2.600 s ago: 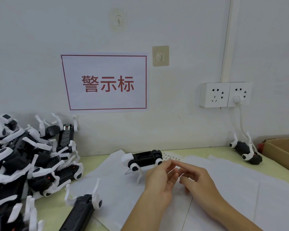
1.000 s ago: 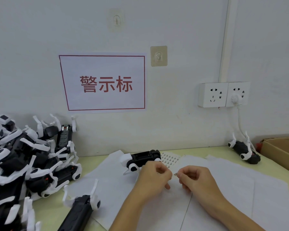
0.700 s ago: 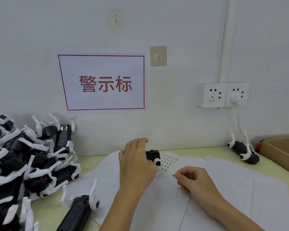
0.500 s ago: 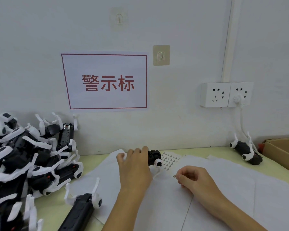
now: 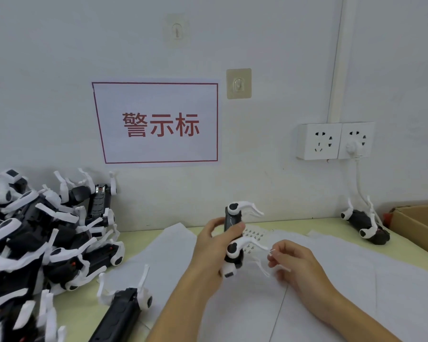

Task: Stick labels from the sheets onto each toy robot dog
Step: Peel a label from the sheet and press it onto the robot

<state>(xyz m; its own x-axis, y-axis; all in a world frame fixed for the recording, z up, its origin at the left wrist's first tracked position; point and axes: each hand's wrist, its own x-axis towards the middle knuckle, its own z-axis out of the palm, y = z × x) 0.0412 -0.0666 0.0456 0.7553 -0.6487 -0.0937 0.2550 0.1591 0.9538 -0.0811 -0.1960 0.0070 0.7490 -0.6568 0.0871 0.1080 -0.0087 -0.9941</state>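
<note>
A: Where is the toy dog?
B: Lifted above the white paper, held on end, gripped by the left hand.
A: And the right hand?
B: Just beside it, pinching a small label; label sheet behind.

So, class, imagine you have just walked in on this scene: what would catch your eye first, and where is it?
Probably the white wall sign with red characters, centre of the wall. Then the pile of black-and-white toy robot dogs heaped at the table's left. In front, the left hand holds one toy robot dog upright, while the right hand pinches a small label beside it.
</note>
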